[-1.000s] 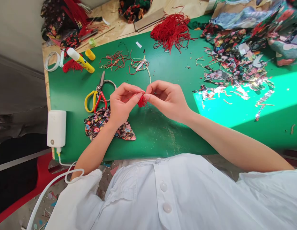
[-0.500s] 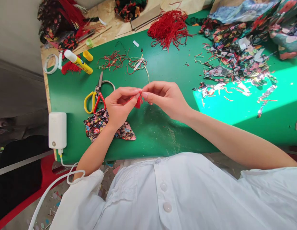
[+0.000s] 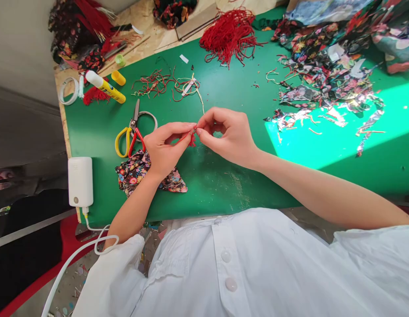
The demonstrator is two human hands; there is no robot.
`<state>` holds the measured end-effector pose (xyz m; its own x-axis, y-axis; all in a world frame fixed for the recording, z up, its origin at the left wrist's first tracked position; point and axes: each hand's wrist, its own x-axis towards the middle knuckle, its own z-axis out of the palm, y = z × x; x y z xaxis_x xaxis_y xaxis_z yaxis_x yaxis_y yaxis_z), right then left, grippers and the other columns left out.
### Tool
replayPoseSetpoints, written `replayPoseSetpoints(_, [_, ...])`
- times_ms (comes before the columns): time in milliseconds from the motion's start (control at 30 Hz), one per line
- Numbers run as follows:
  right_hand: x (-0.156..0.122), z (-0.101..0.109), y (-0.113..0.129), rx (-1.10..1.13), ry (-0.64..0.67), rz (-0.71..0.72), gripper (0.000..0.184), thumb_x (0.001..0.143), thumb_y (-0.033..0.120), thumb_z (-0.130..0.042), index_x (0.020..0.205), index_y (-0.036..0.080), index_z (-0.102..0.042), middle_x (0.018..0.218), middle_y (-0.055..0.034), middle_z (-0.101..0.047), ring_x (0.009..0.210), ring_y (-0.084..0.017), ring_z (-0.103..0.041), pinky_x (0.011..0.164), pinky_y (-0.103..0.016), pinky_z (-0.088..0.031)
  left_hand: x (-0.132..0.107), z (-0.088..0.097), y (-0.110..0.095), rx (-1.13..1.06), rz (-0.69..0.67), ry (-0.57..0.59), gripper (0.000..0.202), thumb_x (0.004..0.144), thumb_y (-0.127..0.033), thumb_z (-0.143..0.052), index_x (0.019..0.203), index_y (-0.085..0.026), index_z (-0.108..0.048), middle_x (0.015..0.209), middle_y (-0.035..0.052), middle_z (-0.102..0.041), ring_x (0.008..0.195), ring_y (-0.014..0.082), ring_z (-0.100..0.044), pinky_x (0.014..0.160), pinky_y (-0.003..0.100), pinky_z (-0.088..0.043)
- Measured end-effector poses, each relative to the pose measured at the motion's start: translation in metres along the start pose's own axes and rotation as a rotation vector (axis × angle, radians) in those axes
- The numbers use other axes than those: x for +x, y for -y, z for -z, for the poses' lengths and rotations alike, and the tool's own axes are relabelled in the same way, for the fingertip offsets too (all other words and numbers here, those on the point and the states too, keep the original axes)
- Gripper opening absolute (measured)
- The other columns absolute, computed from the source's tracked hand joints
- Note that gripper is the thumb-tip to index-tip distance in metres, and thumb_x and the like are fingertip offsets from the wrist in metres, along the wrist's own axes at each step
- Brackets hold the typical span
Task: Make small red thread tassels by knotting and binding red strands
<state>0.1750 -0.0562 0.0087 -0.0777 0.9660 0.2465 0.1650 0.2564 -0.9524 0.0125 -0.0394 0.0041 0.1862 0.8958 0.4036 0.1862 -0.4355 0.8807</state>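
Note:
A small red tassel [image 3: 192, 141] hangs between my hands, over the green tabletop. My left hand [image 3: 165, 149] is closed on it, pinching it between thumb and fingertips. The tips of my right hand [image 3: 227, 137] meet in a pinch at the tassel's upper end, right beside the left fingertips. What the right fingers grip looks like a bit of red thread, largely hidden. Under my left wrist lies a folded black floral cloth [image 3: 133, 174]. Scissors [image 3: 131, 134] with one yellow and one red handle rest just left of that hand.
A glue stick [image 3: 107, 87], its yellow cap [image 3: 118, 78] and a tape roll [image 3: 69, 91] are at the back left. Loose cords [image 3: 155, 83] and a red thread pile [image 3: 227, 37] lie behind my hands. Floral scraps [image 3: 326, 75] cover the back right. A white power bank [image 3: 80, 182] sits front left.
My right fingers have curled tighter and risen slightly, with their tips drawn together at the tassel's top. Less of the red tassel shows below the left fingertips. The view has shifted slightly.

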Motion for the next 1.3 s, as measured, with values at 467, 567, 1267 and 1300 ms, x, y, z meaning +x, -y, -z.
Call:
replayPoseSetpoints(467, [0.002, 0.009, -0.014, -0.476, 0.060, 0.375, 0.013, 0.093, 0.024, -0.039, 0.100, 0.020, -0.049, 0.091, -0.0048, -0.056, 0.087, -0.019, -0.056, 0.081, -0.042, -0.047, 0.002, -0.003, 0.002, -0.128, 0.149, 0.032, 0.011, 0.075, -0.031, -0.073, 0.079, -0.022, -0.068, 0.077, -0.0022, -0.071, 0.064, 0.0107, -0.069, 0.062, 0.022, -0.058])
replayPoseSetpoints(567, [0.000, 0.009, -0.012, -0.439, 0.107, 0.377, 0.018, 0.094, 0.029, -0.038, 0.104, 0.020, -0.051, 0.090, -0.0040, -0.057, 0.086, -0.019, -0.056, 0.083, -0.042, -0.046, 0.003, -0.001, 0.006, -0.140, 0.160, 0.040, 0.012, 0.075, -0.032, -0.073, 0.080, -0.022, -0.068, 0.075, -0.0031, -0.070, 0.065, 0.0103, -0.069, 0.061, 0.021, -0.058])
replayPoseSetpoints(1267, [0.000, 0.008, -0.008, -0.425, -0.049, 0.291, 0.030, 0.096, 0.046, -0.039, 0.084, 0.023, -0.053, 0.074, -0.0031, -0.055, 0.078, -0.019, -0.054, 0.078, -0.040, -0.047, 0.007, 0.000, 0.011, -0.242, 0.246, 0.027, 0.032, 0.083, -0.053, -0.056, 0.087, -0.022, -0.052, 0.107, 0.0035, -0.069, 0.103, 0.0198, -0.068, 0.087, 0.032, -0.056])
replayPoseSetpoints(1300, [0.000, 0.008, -0.008, -0.437, -0.048, 0.294, 0.030, 0.097, 0.045, -0.038, 0.083, 0.023, -0.053, 0.073, -0.0032, -0.055, 0.077, -0.019, -0.054, 0.077, -0.040, -0.047, 0.007, 0.000, 0.011, -0.253, 0.244, 0.017, 0.033, 0.083, -0.054, -0.057, 0.086, -0.022, -0.051, 0.106, 0.0036, -0.068, 0.105, 0.0201, -0.067, 0.088, 0.032, -0.056])
